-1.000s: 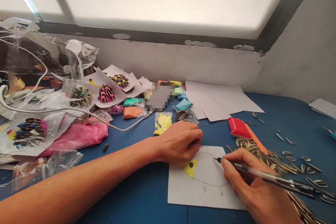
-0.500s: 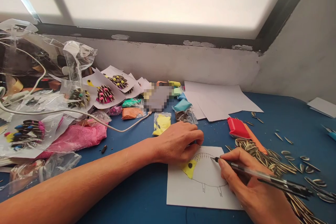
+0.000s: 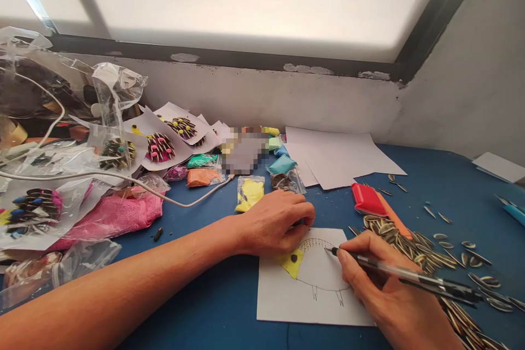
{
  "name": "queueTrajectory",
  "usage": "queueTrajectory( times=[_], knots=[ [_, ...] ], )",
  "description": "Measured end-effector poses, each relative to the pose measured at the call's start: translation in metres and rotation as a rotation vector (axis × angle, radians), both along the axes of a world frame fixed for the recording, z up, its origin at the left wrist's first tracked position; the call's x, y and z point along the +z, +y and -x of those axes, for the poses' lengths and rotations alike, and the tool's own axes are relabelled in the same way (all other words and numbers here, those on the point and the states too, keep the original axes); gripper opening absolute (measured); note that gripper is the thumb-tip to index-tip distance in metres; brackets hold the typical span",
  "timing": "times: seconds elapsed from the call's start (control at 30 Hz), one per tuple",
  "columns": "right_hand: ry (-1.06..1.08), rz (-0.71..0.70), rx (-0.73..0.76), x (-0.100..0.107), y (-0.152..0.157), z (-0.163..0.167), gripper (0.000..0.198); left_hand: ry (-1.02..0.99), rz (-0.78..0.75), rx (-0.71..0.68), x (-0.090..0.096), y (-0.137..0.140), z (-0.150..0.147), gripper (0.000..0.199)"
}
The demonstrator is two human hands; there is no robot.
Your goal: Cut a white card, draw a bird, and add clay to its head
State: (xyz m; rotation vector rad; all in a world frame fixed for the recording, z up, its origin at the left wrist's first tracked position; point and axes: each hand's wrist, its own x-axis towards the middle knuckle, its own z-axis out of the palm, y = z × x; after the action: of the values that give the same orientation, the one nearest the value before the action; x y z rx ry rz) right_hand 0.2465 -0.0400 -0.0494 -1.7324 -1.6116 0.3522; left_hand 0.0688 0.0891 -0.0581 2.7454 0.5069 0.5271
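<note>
A pen (image 3: 410, 273) is gripped in my right hand (image 3: 389, 290), its tip on or just over the upper part of a drawing. That drawing, a rounded animal outline with thin legs and rows of short strokes along its top, is on a white sheet (image 3: 279, 301). Yellow clay (image 3: 292, 266) with a dark round eye fills the animal's head. My left hand (image 3: 283, 219) rests on the sheet's upper left corner with its fingers curled under. Whether anything is beneath those fingers is hidden.
Striped sunflower seeds (image 3: 385, 229) lie heaped at the right beside a red packet (image 3: 367, 198). Beyond my left hand are a yellow clay packet (image 3: 250, 192) and blank sheets (image 3: 344, 153). Finished seed pictures (image 3: 159, 147), a pink cloth (image 3: 118, 216) and a white cable (image 3: 192, 205) occupy the left.
The whole view has shifted slightly, so things appear a little further left. The pen tip has moved slightly down relative to the drawing; my left hand stays on the sheet.
</note>
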Motion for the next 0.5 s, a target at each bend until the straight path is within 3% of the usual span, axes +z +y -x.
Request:
queueTrajectory(
  times=[0.2,0.5],
  knots=[
    [0.104,0.012,-0.125,0.006,-0.004,0.004,0.023,0.008,0.007,-0.001,0.001,-0.001,0.001,0.007],
    [-0.022,0.019,-0.044,0.001,-0.006,-0.009,0.023,-0.032,0.012,-0.007,0.000,-0.001,0.000,0.007]
  ],
)
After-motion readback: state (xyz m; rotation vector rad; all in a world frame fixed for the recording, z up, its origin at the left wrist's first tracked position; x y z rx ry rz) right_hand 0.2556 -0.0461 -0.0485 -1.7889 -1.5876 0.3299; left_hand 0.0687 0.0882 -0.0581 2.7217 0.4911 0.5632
